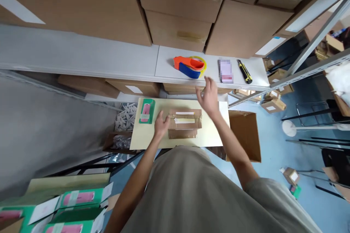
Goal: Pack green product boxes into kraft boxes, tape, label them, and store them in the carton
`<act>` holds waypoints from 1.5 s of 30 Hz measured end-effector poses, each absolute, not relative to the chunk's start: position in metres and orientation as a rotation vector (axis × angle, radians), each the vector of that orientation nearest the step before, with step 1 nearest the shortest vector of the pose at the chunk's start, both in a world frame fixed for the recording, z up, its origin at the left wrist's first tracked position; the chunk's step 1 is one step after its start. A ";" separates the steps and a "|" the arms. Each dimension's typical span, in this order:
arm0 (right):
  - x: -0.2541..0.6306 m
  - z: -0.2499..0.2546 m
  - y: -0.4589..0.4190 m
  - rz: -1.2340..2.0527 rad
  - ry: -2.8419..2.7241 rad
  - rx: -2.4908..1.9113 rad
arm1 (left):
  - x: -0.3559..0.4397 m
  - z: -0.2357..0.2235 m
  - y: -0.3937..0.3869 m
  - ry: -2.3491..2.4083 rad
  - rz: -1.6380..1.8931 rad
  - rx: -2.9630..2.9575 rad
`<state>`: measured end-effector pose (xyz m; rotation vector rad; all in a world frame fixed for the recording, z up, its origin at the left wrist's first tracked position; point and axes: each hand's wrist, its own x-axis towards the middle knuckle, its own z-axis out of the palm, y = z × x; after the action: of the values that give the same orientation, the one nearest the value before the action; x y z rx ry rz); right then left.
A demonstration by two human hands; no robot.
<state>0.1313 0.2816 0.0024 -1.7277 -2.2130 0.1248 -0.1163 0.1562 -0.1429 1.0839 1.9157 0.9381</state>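
My left hand [161,125] is beside the left end of a brown cardboard box [185,123], fingers parted; whether it touches the box I cannot tell. The box has clear tape and white label strips on top and sits on a cream tabletop [213,136]. Slightly blurred, my right hand [209,99] is raised past the box's right far corner with its fingers spread, holding nothing. Just beyond it on the white shelf lies an orange and blue tape dispenser [190,67] with a yellow-edged roll. A green box with a pink picture [147,111] lies left of my left hand.
A yellow and black utility knife [244,71] and a blurred-out flat rectangle [225,71] lie on the shelf [115,58]. Large cartons [177,25] stand behind them. An open carton [245,136] is right of the table. Several green boxes [78,198] sit at lower left.
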 end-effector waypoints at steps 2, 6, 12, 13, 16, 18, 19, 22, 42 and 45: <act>0.136 -0.037 0.224 0.370 -2.072 -1.959 | -0.117 -0.161 0.141 1.970 0.851 1.042; 0.127 -0.111 0.148 1.016 -1.754 -2.342 | -0.093 -0.170 0.132 1.997 0.680 1.110; 0.144 -0.145 0.138 1.119 -1.639 -2.315 | -0.080 -0.163 0.150 2.083 0.400 1.159; 0.151 -0.145 0.139 1.140 -1.639 -2.269 | -0.085 -0.163 0.152 2.042 0.403 1.178; 0.166 -0.140 0.139 1.182 -1.624 -2.148 | -0.104 -0.160 0.152 1.925 0.421 1.210; 0.170 -0.130 0.138 1.146 -1.620 -2.095 | -0.115 -0.156 0.147 1.871 0.449 1.229; 0.172 -0.124 0.136 1.109 -1.612 -2.079 | -0.119 -0.152 0.143 1.824 0.502 1.242; 0.180 -0.102 0.133 1.061 -1.566 -1.975 | -0.128 -0.144 0.130 1.631 0.768 1.246; 0.211 -0.192 0.153 1.303 -1.195 -1.915 | -0.142 -0.234 0.136 1.752 0.779 0.888; 0.200 -0.178 0.172 1.477 -0.998 -1.753 | -0.136 -0.223 0.157 1.692 0.831 0.906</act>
<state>0.2001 0.1720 -0.1782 -1.7529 -0.9975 1.4771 -0.1361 0.1570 -0.2231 0.9064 1.6920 0.8314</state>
